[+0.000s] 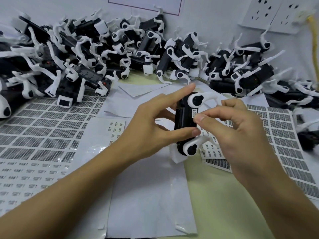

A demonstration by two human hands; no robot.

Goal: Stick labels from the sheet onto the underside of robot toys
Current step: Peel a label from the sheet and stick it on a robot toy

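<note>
A robot toy point(185, 123), black-bodied with white legs, is held belly-up above the middle of the table point(215, 195), its underside turned toward the camera. The left hand point(151, 125) grips it from the left side, thumb curled against the lower body and index finger stretched along the top edge. The right hand point(236, 128) comes in from the right, its curled thumb and fingers pinching or pressing a small white label point(194, 112) against the toy's dark underside; whether the label is fully stuck down cannot be told. Just beneath the toy, a label sheet point(212, 149) with rows of small printed stickers lies partly hidden by the right hand. Another partly used sheet point(116, 128) rests to the left of the toy, and larger sheets of dense grey labels point(43, 125) cover the table on the left, with more of the same point(283, 135) on the right. Glossy white backing paper point(146, 195) spreads across the near centre. Behind, a tangled heap of black-and-white robot toys point(120, 54) runs along the back of the table against the wall. White wall sockets point(269, 12) sit at the upper right, and a yellow cable point(313, 37) hangs down beside them.
</note>
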